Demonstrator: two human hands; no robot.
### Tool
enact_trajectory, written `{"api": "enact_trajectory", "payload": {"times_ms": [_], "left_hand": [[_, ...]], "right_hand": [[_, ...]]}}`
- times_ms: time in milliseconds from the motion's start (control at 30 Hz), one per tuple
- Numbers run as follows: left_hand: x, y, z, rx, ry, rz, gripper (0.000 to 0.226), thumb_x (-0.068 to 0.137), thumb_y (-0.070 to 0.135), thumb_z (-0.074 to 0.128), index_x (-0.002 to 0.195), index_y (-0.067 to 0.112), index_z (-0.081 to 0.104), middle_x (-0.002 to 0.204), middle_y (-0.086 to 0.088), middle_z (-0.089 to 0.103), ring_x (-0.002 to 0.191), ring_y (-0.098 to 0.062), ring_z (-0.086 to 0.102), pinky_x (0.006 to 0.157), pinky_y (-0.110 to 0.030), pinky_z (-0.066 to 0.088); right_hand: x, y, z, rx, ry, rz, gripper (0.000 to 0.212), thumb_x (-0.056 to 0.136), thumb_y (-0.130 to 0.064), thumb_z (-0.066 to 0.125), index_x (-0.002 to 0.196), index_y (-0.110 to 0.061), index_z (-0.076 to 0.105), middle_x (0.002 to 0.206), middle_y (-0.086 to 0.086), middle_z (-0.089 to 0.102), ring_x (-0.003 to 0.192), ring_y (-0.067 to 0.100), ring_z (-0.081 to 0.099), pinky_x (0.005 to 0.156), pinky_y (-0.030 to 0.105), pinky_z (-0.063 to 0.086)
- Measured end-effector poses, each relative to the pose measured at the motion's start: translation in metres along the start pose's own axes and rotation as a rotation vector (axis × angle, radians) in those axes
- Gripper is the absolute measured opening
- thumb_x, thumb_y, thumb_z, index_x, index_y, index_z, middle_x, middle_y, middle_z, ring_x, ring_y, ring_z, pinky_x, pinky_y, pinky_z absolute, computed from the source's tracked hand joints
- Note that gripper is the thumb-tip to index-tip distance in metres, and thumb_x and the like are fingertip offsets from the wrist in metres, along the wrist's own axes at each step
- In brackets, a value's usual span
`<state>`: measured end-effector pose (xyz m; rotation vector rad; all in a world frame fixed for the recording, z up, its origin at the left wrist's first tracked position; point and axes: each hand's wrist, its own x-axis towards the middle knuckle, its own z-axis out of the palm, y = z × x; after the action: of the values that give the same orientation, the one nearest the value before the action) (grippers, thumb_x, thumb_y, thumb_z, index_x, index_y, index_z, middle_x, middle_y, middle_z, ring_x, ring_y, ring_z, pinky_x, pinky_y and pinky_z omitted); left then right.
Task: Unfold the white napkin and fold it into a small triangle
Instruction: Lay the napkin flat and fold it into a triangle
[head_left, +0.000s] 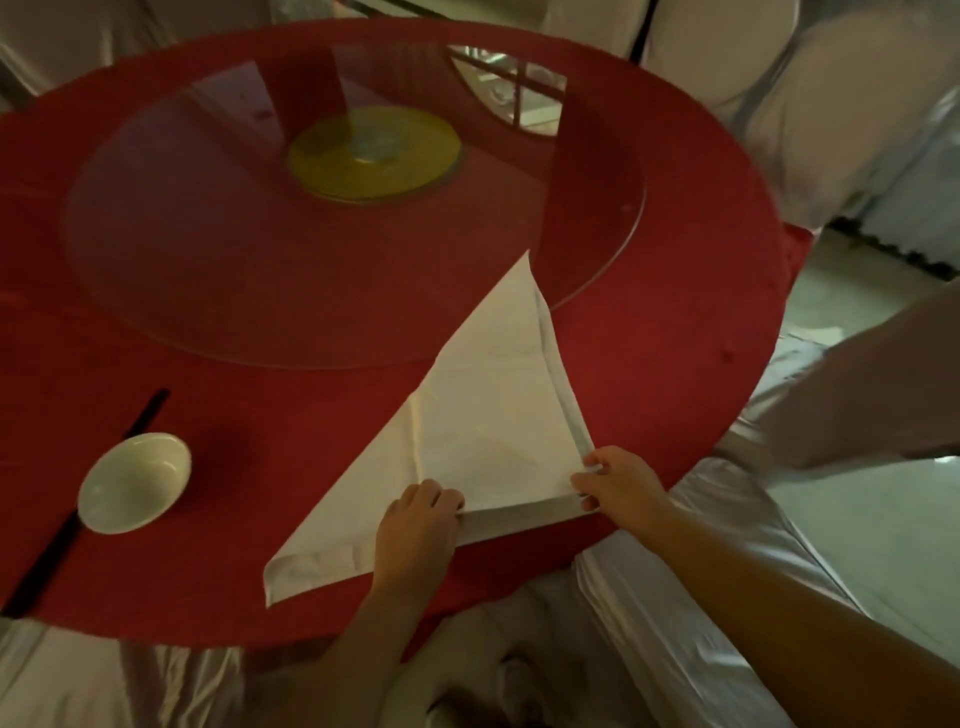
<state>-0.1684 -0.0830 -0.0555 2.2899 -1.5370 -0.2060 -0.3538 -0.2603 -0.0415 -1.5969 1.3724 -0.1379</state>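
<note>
Both bare forearms reached forward from the bottom of the view, the left one rising nearly straight up the picture and the right one coming in at a slant from the lower right corner. The left hand (415, 525) lay knuckles up, its fingers curled under so that the fingertips pressed down on the napkin (493, 415) along its near edge. The right hand (621, 486) sat just beside it to the right, the two hands apart and not touching. Its wrist was bent slightly, and its thumb and fingers pinched closed on the napkin's near right corner, with the thumb on top.
</note>
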Motion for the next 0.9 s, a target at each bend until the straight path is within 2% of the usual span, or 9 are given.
{"api": "enact_trajectory", "payload": {"times_ms": [133, 267, 467, 567, 600, 667, 733, 833, 900], "left_hand": [[-0.007, 0.006, 0.008, 0.011, -0.016, 0.01, 0.015, 0.074, 0.01, 0.077, 0.087, 0.014, 0.071, 0.082, -0.003, 0.064, 0.074, -0.025, 0.061, 0.058, -0.037, 0.054], [-0.01, 0.008, 0.014, 0.004, -0.009, 0.004, 0.016, 0.077, 0.01, 0.074, 0.092, 0.015, 0.071, 0.085, -0.001, 0.065, 0.078, -0.023, 0.061, 0.063, -0.038, 0.055], [-0.022, 0.003, 0.024, 0.036, 0.013, 0.069, 0.022, 0.078, 0.011, 0.073, 0.1, 0.015, 0.07, 0.087, 0.0, 0.064, 0.079, -0.021, 0.06, 0.065, -0.033, 0.054], [-0.025, 0.001, 0.025, 0.063, 0.018, 0.061, 0.023, 0.087, 0.022, 0.054, 0.103, 0.015, 0.069, 0.09, -0.001, 0.064, 0.083, -0.022, 0.059, 0.069, -0.036, 0.054], [-0.026, 0.001, 0.026, 0.071, 0.017, 0.073, 0.025, 0.087, 0.023, 0.053, 0.104, 0.015, 0.069, 0.091, -0.001, 0.064, 0.084, -0.022, 0.059, 0.07, -0.036, 0.054], [-0.028, 0.002, 0.027, 0.091, 0.002, 0.11, 0.023, 0.083, 0.016, 0.067, 0.106, 0.014, 0.069, 0.09, -0.001, 0.064, 0.082, -0.023, 0.06, 0.07, -0.035, 0.054], [-0.031, 0.003, 0.027, 0.104, -0.026, 0.14, 0.034, 0.075, 0.012, 0.077, 0.108, 0.013, 0.069, 0.089, -0.002, 0.064, 0.081, -0.022, 0.061, 0.07, -0.034, 0.055], [-0.033, 0.003, 0.024, 0.093, -0.023, 0.157, 0.034, 0.074, 0.011, 0.078, 0.107, 0.013, 0.069, 0.09, -0.002, 0.066, 0.081, -0.022, 0.061, 0.071, -0.033, 0.055], [-0.035, 0.003, 0.021, 0.066, -0.013, 0.151, 0.027, 0.077, 0.012, 0.075, 0.104, 0.012, 0.07, 0.09, -0.001, 0.066, 0.082, -0.021, 0.061, 0.072, -0.033, 0.055]], "right_hand": [[0.002, 0.012, -0.007, -0.132, 0.068, -0.018, 0.005, 0.08, -0.022, 0.067, 0.082, -0.019, 0.064, 0.069, -0.002, 0.069, 0.056, 0.013, 0.068, 0.057, 0.031, 0.054], [0.002, 0.019, -0.013, -0.228, 0.09, -0.053, 0.013, 0.079, -0.031, 0.068, 0.071, -0.025, 0.061, 0.068, -0.008, 0.063, 0.06, 0.006, 0.058, 0.047, 0.022, 0.036], [-0.002, 0.028, -0.014, -0.227, 0.108, -0.039, 0.011, 0.079, -0.031, 0.069, 0.073, -0.026, 0.062, 0.075, -0.009, 0.062, 0.068, 0.006, 0.056, 0.052, 0.023, 0.035], [-0.003, 0.03, -0.013, -0.243, 0.109, -0.043, 0.007, 0.079, -0.027, 0.069, 0.077, -0.023, 0.064, 0.079, -0.007, 0.063, 0.073, 0.011, 0.058, 0.059, 0.027, 0.041], [-0.003, 0.03, -0.013, -0.25, 0.114, -0.045, 0.006, 0.079, -0.025, 0.068, 0.078, -0.023, 0.063, 0.081, -0.006, 0.063, 0.074, 0.013, 0.058, 0.061, 0.028, 0.041], [-0.003, 0.03, -0.013, -0.266, 0.129, -0.04, 0.007, 0.081, -0.024, 0.067, 0.077, -0.022, 0.062, 0.081, -0.005, 0.063, 0.075, 0.013, 0.058, 0.062, 0.028, 0.04], [-0.002, 0.029, -0.012, -0.274, 0.146, -0.029, 0.008, 0.082, -0.023, 0.066, 0.077, -0.022, 0.061, 0.08, -0.004, 0.062, 0.074, 0.014, 0.057, 0.062, 0.028, 0.039], [-0.003, 0.029, -0.01, -0.282, 0.166, -0.016, 0.01, 0.084, -0.024, 0.065, 0.079, -0.022, 0.057, 0.077, -0.006, 0.059, 0.07, 0.012, 0.055, 0.056, 0.027, 0.036], [-0.003, 0.03, -0.008, -0.3, 0.179, 0.008, 0.011, 0.084, -0.025, 0.065, 0.083, -0.02, 0.056, 0.079, -0.003, 0.059, 0.073, 0.016, 0.056, 0.06, 0.028, 0.037]]}}
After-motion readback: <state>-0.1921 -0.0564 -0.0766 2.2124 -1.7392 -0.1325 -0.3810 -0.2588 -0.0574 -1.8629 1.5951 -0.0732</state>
